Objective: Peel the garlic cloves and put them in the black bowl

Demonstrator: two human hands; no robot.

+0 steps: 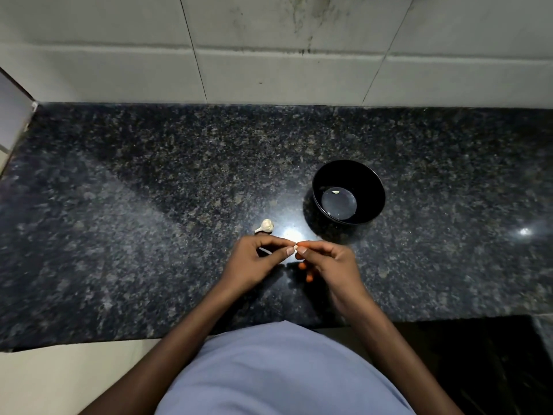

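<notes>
A small garlic clove is pinched between the fingertips of my left hand and my right hand, just above the dark granite counter. Most of the clove is hidden by my thumbs and forefingers. A white garlic bulb lies on the counter just beyond my left hand. The black bowl stands upright to the right of the bulb, with one pale peeled clove on its bottom.
A thin pale scrap of garlic skin lies on the counter under my left fingers. A tiled wall rises behind the counter. The counter's front edge runs close to my body.
</notes>
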